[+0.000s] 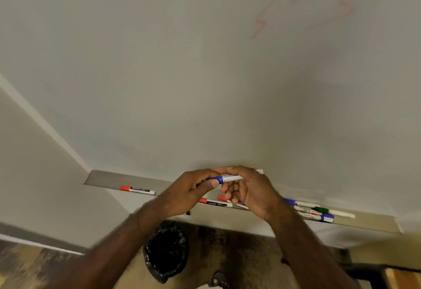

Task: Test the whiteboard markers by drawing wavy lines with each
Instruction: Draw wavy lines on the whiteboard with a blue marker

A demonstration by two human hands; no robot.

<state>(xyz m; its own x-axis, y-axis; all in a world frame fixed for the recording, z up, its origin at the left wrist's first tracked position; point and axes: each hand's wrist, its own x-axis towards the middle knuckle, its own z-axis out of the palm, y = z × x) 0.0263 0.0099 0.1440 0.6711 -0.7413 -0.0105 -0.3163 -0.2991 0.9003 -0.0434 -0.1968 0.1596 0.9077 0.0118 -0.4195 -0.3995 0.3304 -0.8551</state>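
Both hands above marker tray: left hand pinches blue cap, right hand grips blue-capped marker barrel; labels unreadable.

Both forearms are showing bare up to the frame's lower edge, no sleeves reaching them; the left hand and right hand are wearing nothing (no rings or watch showing).

faint red wavy lines on the pale whiteboard, a blue cap on a white marker barrel, red, blue and green caps along the grey tray, black bin bag below.
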